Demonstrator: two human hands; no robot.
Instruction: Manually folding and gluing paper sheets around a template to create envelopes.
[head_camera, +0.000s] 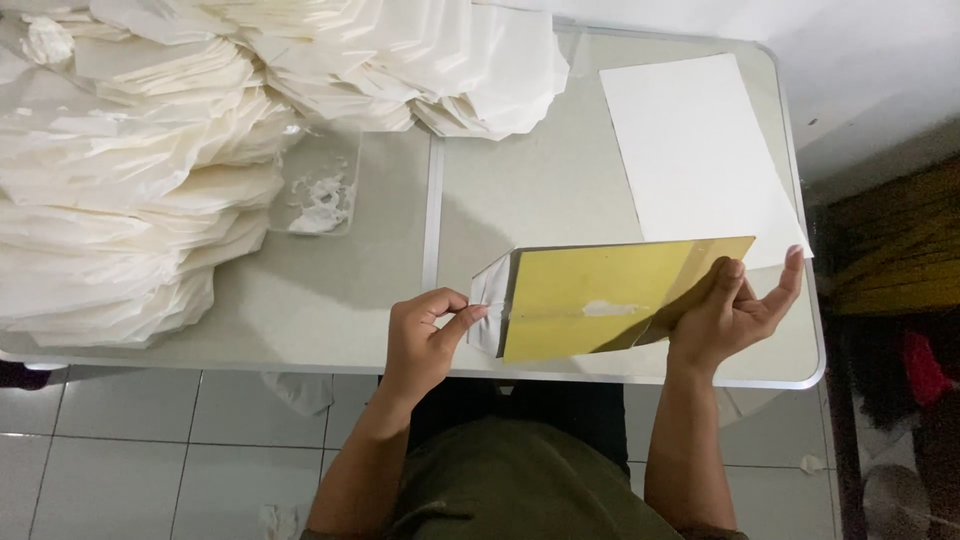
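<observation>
A yellow board (610, 295) with a white smear along its middle lies near the table's front edge, with a folded white paper bag (492, 300) wrapped around its left end. My left hand (428, 335) pinches the white paper flap at that left end. My right hand (728, 305) supports the board's right end from beneath, fingers spread and thumb up.
A big heap of folded white paper bags (150, 150) covers the left and back of the grey table (350, 300). A clear tray of white paste (318, 200) sits beside the heap. A stack of flat white sheets (695, 150) lies at the right. The tiled floor (120, 440) is below.
</observation>
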